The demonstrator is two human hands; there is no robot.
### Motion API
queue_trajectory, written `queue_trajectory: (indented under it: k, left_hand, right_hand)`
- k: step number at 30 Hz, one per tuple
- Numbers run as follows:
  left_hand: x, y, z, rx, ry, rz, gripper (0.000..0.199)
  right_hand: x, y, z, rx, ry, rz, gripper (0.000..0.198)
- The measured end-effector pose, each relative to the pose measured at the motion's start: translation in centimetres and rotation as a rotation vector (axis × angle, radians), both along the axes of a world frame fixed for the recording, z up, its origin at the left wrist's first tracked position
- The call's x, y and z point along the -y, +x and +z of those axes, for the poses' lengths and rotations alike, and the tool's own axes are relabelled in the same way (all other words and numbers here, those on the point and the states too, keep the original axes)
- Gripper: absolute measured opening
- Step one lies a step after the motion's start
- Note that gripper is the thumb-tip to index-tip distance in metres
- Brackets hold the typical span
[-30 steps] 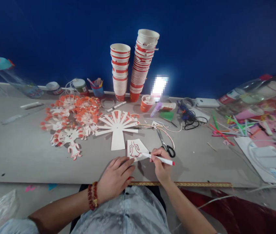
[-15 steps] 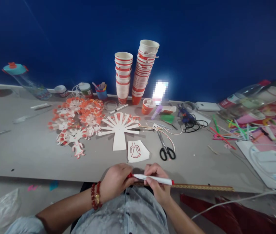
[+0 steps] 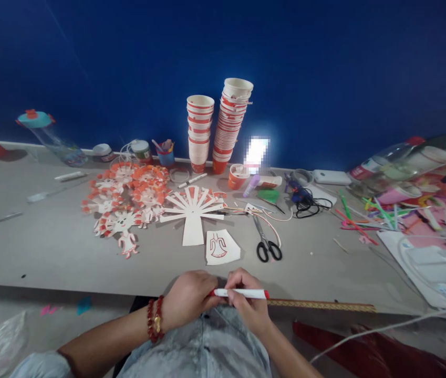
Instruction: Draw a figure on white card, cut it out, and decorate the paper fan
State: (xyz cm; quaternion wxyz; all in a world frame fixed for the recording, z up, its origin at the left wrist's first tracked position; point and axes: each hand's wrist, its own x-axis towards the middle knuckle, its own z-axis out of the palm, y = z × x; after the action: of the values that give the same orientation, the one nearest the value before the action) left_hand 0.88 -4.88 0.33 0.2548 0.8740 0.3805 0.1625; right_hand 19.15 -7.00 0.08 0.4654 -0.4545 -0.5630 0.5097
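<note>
A white marker (image 3: 248, 293) with a red end lies level in my right hand (image 3: 248, 307), whose fingers pinch its barrel at the table's front edge. My left hand (image 3: 191, 296) is closed on the red marker cap (image 3: 213, 292), which now meets the marker's left end; whether it is fully seated I cannot tell. Just beyond my hands sits a piece of white paper (image 3: 230, 254) with a dress drawn in red. Behind it rests a white cup cut into fanned strips (image 3: 193, 226). Black-handled scissors (image 3: 269, 251) lie to the right of the paper.
Several red-and-white paper figures (image 3: 126, 223) are heaped at the left. Two tall stacks of paper cups (image 3: 200, 128) stand against the blue wall. Pipe cleaners (image 3: 359, 226), a dark cord (image 3: 309, 202) and bottles (image 3: 384, 157) crowd the right. A patterned strip (image 3: 321, 305) runs along the front edge.
My right hand has moved left with the marker, and its tip has gone into the red cap in my left hand. The view has shifted slightly.
</note>
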Motion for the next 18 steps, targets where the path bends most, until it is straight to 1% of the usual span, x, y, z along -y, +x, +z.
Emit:
queue_trajectory:
  k: [2, 4, 7, 10, 12, 14, 16, 18]
  left_hand:
    - [-0.1, 0.1, 0.1, -0.003, -0.012, -0.002, 0.049]
    - [-0.1, 0.0, 0.4, 0.038, -0.057, -0.002, 0.054]
    - [0.0, -0.2, 1.0, 0.158, -0.209, -0.007, 0.059]
    - [0.2, -0.3, 1.3, 0.301, -0.375, 0.066, 0.058]
    - [0.4, -0.3, 1.5, 0.390, -0.432, 0.136, 0.052]
    - [0.7, -0.1, 1.5, 0.438, -0.409, 0.176, 0.041]
    - [0.9, 0.3, 1.6, 0.451, -0.322, 0.178, 0.031]
    - [1.1, 0.6, 1.7, 0.465, -0.235, 0.172, 0.025]
  right_hand:
    - [-0.1, 0.0, 0.2, -0.001, 0.011, 0.002, 0.013]
    - [-0.1, 0.1, 0.4, -0.015, 0.033, 0.007, 0.015]
    - [-0.1, 0.1, 0.9, -0.050, 0.056, 0.014, 0.014]
    - [0.0, -0.3, 1.1, -0.125, 0.051, 0.016, 0.013]
    - [0.1, -0.8, 1.0, -0.192, 0.035, 0.014, 0.015]
    - [0.3, -1.4, 0.7, -0.267, 0.012, -0.009, 0.015]
    - [0.4, -2.2, 0.4, -0.351, -0.011, -0.050, 0.015]
    - [0.4, -2.9, 0.2, -0.434, -0.018, -0.081, 0.016]
